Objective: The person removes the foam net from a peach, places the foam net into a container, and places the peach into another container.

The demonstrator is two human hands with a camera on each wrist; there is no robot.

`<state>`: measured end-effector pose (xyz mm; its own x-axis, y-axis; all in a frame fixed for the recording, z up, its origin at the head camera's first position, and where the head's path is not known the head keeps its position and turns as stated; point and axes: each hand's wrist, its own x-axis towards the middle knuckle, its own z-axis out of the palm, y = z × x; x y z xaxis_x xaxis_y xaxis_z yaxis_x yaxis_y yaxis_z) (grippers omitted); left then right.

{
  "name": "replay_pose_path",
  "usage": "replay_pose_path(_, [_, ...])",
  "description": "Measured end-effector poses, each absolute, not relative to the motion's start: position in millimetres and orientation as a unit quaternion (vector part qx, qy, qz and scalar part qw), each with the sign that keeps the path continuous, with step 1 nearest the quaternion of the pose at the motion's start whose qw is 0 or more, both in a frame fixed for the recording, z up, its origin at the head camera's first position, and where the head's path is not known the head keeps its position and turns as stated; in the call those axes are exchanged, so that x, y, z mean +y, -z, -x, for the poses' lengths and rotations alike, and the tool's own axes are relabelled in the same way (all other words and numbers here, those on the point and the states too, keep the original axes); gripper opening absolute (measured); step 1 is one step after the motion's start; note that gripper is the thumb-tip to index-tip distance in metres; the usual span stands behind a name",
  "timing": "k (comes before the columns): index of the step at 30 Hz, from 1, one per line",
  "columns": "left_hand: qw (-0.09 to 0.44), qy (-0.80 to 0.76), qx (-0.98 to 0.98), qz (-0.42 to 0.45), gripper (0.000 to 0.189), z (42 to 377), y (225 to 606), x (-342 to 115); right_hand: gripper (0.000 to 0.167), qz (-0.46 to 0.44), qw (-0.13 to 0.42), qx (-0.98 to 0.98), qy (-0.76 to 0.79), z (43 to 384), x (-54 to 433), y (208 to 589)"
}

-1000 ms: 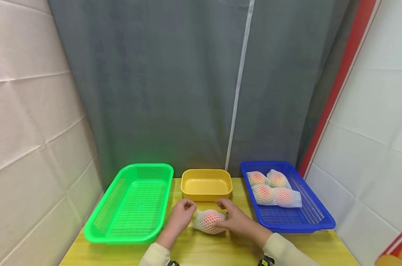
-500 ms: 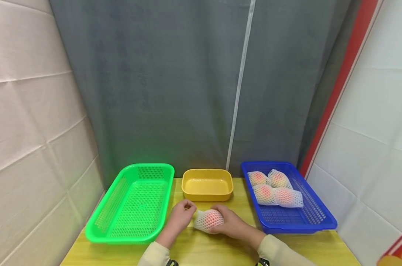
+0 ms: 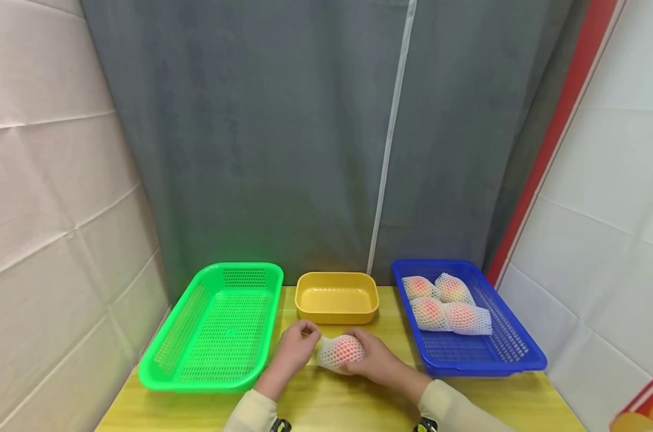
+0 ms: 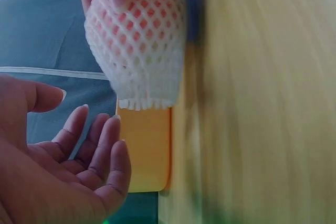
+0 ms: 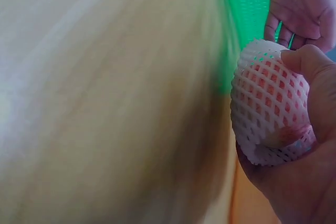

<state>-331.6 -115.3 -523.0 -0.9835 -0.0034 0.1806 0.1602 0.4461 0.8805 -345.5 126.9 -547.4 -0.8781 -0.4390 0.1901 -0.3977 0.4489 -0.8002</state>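
A round red fruit, which looks like a peach, sits in a white foam net sleeve. My right hand grips it from the right, thumb on the near side, just over the wooden table. In the left wrist view the loose end of the foam net points toward my left hand. That hand's fingers are loosely bent with nothing between them, close to the sleeve's end. In the right wrist view the thumb lies across the netted peach, and the palm hides part of it.
A green basket stands at the left. Behind my hands is a small yellow bin. At the right, a blue basket holds several netted fruits. A grey curtain hangs behind the wooden table.
My right hand has closed around the netted peach and lifted it slightly. My left hand has stayed at the left of the peach, shifting only a little.
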Motion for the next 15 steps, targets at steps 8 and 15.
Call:
replay_pose_path(8, [0.144, 0.560, -0.811, 0.085, 0.006, 335, 512, -117, 0.063, 0.286, -0.029, 0.840, 0.461, 349, 134, 517])
replay_pose_path(15, [0.148, 0.587, -0.791, 0.093, 0.009, 335, 501, -124, 0.066, 0.330, -0.066, 0.832, 0.442, 347, 142, 479])
